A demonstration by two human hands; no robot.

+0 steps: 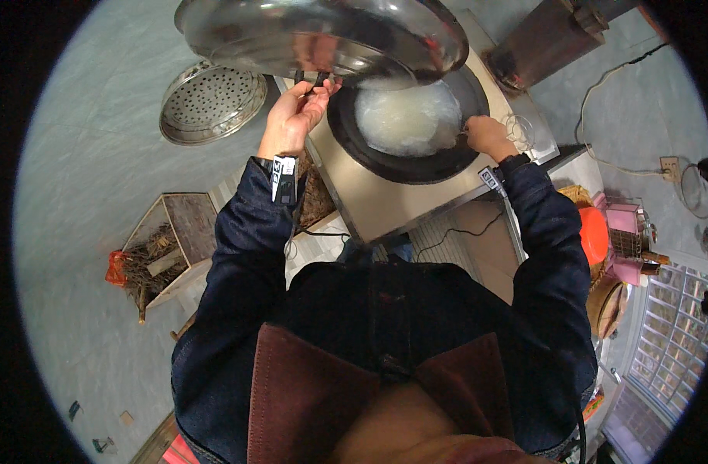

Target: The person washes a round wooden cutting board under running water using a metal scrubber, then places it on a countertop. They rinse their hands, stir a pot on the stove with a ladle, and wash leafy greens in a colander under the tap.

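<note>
A large black wok (409,168) is set in a pale tiled stove top, with whitish, cloudy, steaming contents (409,119) in it. My left hand (302,110) grips the dark handle of a big shiny metal lid (331,40), which is raised and tilted over the wok's far side. My right hand (488,136) is closed at the wok's right inner rim, around the end of something thin; most of that item is hidden.
A perforated metal steamer tray (212,104) hangs at the left wall. A metal flue pipe (545,46) stands behind the stove top (371,214) on the right. Firewood and twigs (157,261) lie in a bin at left. An orange container (594,235) and baskets are at right.
</note>
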